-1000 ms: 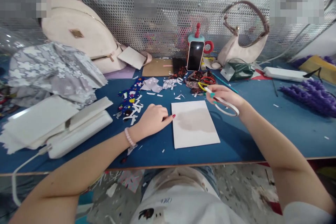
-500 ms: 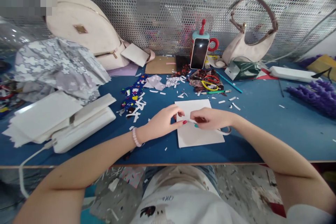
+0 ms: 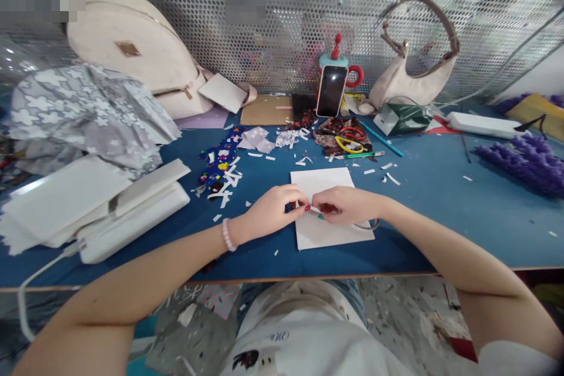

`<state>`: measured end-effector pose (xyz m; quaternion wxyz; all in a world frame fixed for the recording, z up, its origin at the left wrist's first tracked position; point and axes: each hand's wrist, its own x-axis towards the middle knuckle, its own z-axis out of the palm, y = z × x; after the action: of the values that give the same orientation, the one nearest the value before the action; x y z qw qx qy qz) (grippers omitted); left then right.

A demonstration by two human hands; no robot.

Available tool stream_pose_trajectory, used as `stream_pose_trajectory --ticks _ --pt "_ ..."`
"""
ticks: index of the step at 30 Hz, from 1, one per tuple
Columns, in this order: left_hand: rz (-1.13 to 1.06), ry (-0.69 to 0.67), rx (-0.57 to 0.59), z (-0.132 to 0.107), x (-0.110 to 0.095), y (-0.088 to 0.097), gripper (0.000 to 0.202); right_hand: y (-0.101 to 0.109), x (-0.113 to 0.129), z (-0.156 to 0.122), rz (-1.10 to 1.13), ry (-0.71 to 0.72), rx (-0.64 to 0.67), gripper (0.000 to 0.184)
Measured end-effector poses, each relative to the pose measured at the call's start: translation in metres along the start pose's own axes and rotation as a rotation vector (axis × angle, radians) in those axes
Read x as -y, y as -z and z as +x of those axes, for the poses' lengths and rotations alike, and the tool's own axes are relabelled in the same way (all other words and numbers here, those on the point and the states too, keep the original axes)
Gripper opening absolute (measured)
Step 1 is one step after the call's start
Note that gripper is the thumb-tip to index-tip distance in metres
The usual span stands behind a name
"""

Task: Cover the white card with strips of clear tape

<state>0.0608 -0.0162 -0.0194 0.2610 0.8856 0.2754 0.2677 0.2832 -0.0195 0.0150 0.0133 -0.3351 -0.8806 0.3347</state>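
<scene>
A white square sheet [image 3: 335,236] lies on the blue table in front of me, below both hands. Over its left part, my left hand [image 3: 278,211] has thumb and fingertips pinched at the end of a thin white strip [image 3: 315,210]. Close beside it, my right hand [image 3: 350,204] is closed on the same strip, fingers curled under the palm. A narrow pale loop [image 3: 374,225], seemingly the strip's other part, sticks out past the right wrist. The palm hides the stretch between.
Paper scraps [image 3: 229,182] are scattered around the sheet. Behind it lie yellow-handled scissors [image 3: 349,145], a green craft knife [image 3: 365,155] and a propped phone [image 3: 331,91]. White sheets [image 3: 66,200] on the left and purple flowers [image 3: 524,164] on the right flank the work area.
My fingertips have come closer together, and the strip between them now shows. The right hand has shifted slightly left and the loop near its wrist has moved along. The sheet stays put.
</scene>
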Motion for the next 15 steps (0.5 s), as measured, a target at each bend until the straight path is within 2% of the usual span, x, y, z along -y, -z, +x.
stream_pose_trajectory --ticks 10,15 --pt "0.038 0.004 -0.085 -0.005 -0.01 0.006 0.017 0.007 -0.01 -0.001 -0.028 -0.076 -0.095 0.001" --pt "0.012 0.011 -0.1 -0.005 -0.007 0.011 0.015 0.012 -0.021 -0.006 -0.073 -0.059 -0.11 0.013"
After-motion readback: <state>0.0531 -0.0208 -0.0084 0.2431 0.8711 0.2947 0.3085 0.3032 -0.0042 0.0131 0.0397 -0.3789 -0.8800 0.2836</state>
